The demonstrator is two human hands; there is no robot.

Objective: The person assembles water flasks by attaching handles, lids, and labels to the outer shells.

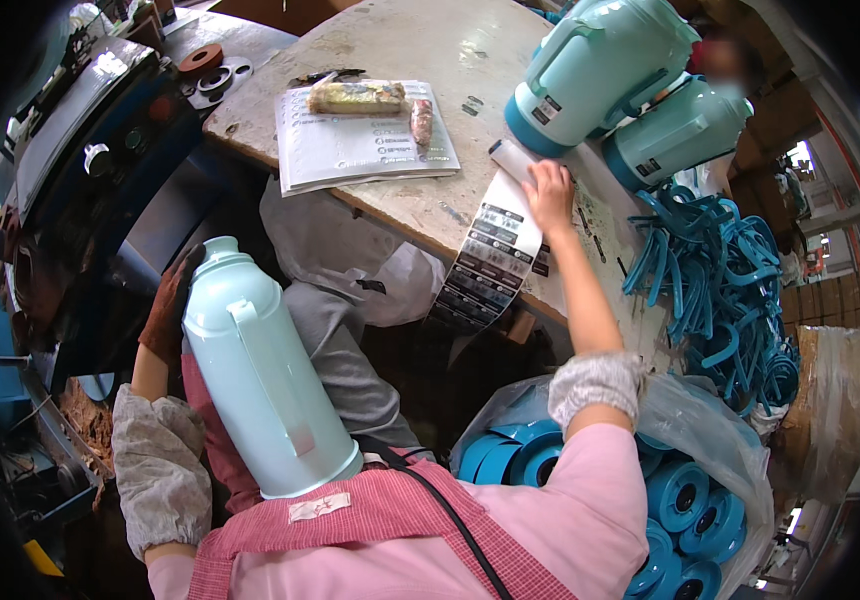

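Observation:
A pale turquoise thermos flask (262,370) without a lid lies tilted across my lap, its neck pointing away from me. My left hand (172,300), in a brown glove, grips its left side near the shoulder; part of the fingers is hidden. The flask has a long handle and a small pale patch low on its body. At the table's edge, my right hand (550,197) has its fingers bent on a strip of stickers (495,235). The strip's white end lies on the table, and its printed length hangs over the edge.
Finished-looking flasks (590,75) with blue bases stand at the back right. Blue plastic handles (720,280) pile up at the table's right. Below is a clear bag (740,450) of round blue parts. Papers (350,150) carry a taped bundle; a dark machine (100,150) stands left.

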